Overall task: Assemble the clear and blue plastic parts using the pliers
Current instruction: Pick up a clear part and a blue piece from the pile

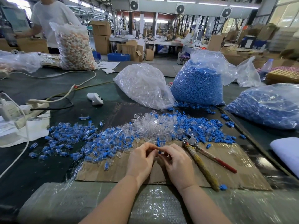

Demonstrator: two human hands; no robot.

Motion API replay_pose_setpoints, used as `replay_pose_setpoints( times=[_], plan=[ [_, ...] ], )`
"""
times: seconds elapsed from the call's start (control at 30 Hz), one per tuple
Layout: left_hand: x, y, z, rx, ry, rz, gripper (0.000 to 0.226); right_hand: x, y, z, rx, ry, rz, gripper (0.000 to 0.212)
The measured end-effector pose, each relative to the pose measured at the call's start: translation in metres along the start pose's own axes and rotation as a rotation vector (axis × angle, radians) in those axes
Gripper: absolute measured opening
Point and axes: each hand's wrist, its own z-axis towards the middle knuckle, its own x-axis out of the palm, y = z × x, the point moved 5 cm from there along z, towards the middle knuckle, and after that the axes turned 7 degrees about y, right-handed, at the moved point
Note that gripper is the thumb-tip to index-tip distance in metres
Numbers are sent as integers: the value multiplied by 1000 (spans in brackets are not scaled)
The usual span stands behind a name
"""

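My left hand (141, 160) and my right hand (176, 162) meet fingertip to fingertip above a cardboard sheet (242, 168). Between the fingers a small blue part (159, 152) shows; my left fingers pinch something small and pale against it, most of it hidden. The pliers (205, 157), with one yellow-wrapped and one red handle, lie untouched on the cardboard just right of my right hand. Behind my hands spread loose clear parts (150, 126), loose blue parts (199, 125) and, to the left, a pile of joined clear-and-blue pieces (77, 139).
Bags stand at the back: clear parts (144, 84), blue parts (199, 84), another blue bag (265, 105) at right. A power strip with cables (30, 110) sits left, a white cloth (286, 151) far right. A person in white (51, 16) works at back left.
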Motion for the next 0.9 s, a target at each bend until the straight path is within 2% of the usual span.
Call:
replay_pose_setpoints(
  times=[0.23,0.37,0.43,0.5,0.57,0.67,0.77,0.9],
  plan=[
    [0,-1,0,6,-11,20,23,1,0,1,3,15,-3,15],
    [-1,-1,0,-4,-30,-2,21,-2,-4,2,61,7,-40,22],
    [-1,-1,0,-18,-36,-22,21,-9,-11,0,173,-8,-170,30],
    [-1,-1,0,-26,-37,-5,22,-18,-27,-4,390,27,-370,42],
    [-1,-1,0,-31,-38,7,22,-30,-47,-11,625,131,-546,56],
    [-2,-1,0,-45,-43,-17,18,-39,-71,-21,844,335,-585,76],
    [-2,0,2,-64,-49,-37,15,-42,-75,-24,820,388,-647,71],
    [-5,-1,3,-83,-72,-98,15,-51,-60,-16,598,328,-833,45]
  ],
)
